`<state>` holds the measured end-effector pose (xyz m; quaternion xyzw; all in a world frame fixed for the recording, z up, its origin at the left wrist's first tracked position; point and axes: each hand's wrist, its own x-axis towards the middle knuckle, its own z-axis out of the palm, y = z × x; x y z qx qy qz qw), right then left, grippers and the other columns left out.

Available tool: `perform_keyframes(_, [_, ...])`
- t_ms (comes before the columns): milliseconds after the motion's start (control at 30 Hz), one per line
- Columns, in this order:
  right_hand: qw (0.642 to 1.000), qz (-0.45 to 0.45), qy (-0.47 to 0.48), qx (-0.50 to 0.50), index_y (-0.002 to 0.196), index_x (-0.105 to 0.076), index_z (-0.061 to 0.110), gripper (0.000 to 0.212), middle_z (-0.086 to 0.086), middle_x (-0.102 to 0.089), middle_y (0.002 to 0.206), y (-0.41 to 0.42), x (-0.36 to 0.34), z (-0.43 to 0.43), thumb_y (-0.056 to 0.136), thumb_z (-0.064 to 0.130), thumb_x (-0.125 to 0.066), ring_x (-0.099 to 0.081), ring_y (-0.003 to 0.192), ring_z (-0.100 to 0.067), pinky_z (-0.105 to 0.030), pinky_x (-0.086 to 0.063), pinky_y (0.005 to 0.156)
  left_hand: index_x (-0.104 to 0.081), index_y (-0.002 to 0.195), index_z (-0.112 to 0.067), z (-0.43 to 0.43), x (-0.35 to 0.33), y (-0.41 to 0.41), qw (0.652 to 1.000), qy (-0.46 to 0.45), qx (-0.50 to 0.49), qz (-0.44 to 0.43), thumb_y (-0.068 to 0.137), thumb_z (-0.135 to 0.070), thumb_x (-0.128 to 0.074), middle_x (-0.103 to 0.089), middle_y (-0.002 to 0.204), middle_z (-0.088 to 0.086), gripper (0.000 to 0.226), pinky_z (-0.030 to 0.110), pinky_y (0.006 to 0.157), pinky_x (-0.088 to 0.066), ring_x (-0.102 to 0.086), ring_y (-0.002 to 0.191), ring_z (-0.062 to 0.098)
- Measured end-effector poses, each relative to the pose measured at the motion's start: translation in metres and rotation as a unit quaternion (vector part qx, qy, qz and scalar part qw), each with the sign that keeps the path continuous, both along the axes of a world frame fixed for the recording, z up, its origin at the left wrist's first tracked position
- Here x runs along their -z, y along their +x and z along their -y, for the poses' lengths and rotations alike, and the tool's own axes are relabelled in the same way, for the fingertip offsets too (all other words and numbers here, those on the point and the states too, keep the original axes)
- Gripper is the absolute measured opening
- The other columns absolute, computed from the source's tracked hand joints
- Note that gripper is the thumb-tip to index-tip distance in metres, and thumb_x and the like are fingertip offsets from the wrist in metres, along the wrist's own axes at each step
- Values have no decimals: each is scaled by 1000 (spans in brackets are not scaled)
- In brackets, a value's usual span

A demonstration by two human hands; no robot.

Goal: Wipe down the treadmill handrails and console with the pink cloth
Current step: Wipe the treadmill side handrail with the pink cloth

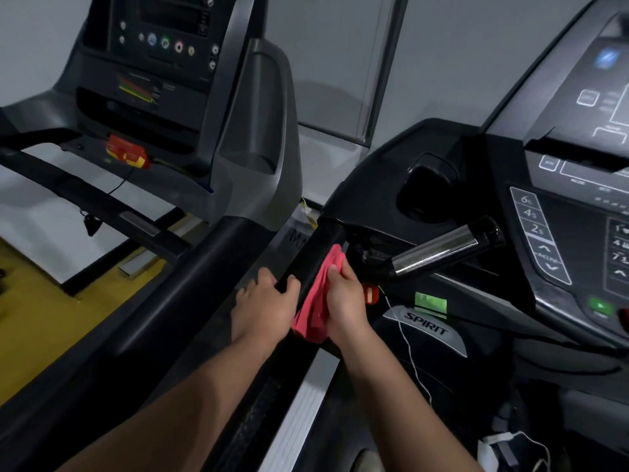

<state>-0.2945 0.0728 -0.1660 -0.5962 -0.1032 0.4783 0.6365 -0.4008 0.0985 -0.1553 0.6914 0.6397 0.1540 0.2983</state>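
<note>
A black padded handrail (318,253) runs from the lower middle up to the right treadmill's console (558,233). My left hand (263,301) grips the rail from its left side, thumb over the top. Just beyond it the pink cloth (315,301) is wrapped on the rail's right side. My right hand (343,301) holds the cloth against the rail, fingers curled over it. A chrome pulse grip (442,250) sticks out to the right of the rail's upper end.
A second treadmill with its own console (160,46) and a red safety key (127,155) stands to the left, its black handrail (170,287) parallel and close. A white cord (408,349) hangs beside the Spirit motor cover (429,327). Yellow floor (41,311) shows at left.
</note>
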Motion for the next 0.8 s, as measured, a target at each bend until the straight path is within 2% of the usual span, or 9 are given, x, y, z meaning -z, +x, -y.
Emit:
perform_keyframes(67, [999,49,-18,11,138,-46,21,39,-6,-58,129,-4,-5,-9,101,16,-37,-56,116,-23,-39,-43,104,-50,109,-15,1,-1,0,1000,3,0,-6,92,-50,-35,-57,116,8,41,39,88,-40,-46,111,25])
perform_keyframes(133, [999,25,-24,38,130,-52,22,35,-4,-61,118,-6,-14,-19,101,12,-34,-58,110,-23,-34,-45,97,-50,111,-14,1,-1,0,1000,8,2,-10,92,-49,-35,-57,117,8,42,39,88,-40,-46,112,25])
perform_keyframes(200, [998,-9,-25,60,136,-48,18,38,-7,-56,129,-5,-27,-25,102,10,-32,-53,121,-27,-35,-42,99,-50,113,-14,2,-1,0,1000,12,5,-10,93,-49,-35,-56,119,8,43,39,88,-40,-46,112,25])
perform_keyframes(300, [996,13,-69,55,140,-39,4,40,-16,-47,140,2,-39,-30,103,16,-34,-48,127,-31,-34,-43,96,-49,116,-14,1,0,0,1000,16,6,-13,93,-49,-34,-55,121,9,45,39,89,-40,-46,113,26])
perform_keyframes(433, [995,23,-76,55,143,-37,8,42,-13,-47,141,4,-37,-34,103,21,-33,-47,127,-30,-34,-41,97,-49,117,-13,3,0,-1,1000,13,11,-15,93,-51,-33,-55,121,8,48,43,90,-43,-46,113,25])
perform_keyframes(533, [990,124,-58,41,149,-28,20,47,-5,-40,147,-10,-24,-24,103,20,-34,-40,134,-25,-33,-33,107,-49,116,-14,4,-1,-1,1000,11,9,-14,92,-50,-32,-55,121,8,46,43,90,-43,-45,113,26])
perform_keyframes(667, [963,269,-19,21,149,-26,19,48,-1,-22,157,-15,-11,-22,102,16,-36,-23,143,-18,-34,-22,117,-49,117,-14,4,-2,-1,1000,11,6,-17,93,-51,-32,-55,123,8,47,43,91,-42,-44,116,27])
perform_keyframes(733, [953,302,-16,30,147,-32,17,46,-2,-25,156,-8,-12,-30,102,14,-37,-25,143,-18,-34,-24,117,-49,116,-13,4,-2,-1,1000,11,5,-13,93,-50,-33,-55,122,8,47,43,91,-42,-45,115,26])
perform_keyframes(800, [947,316,-12,49,142,-39,18,42,-2,-37,149,-2,-12,-37,101,13,-37,-34,138,-19,-36,-30,113,-49,116,-14,4,-1,-2,1000,9,4,-10,92,-50,-33,-55,123,8,47,43,92,-42,-45,115,26])
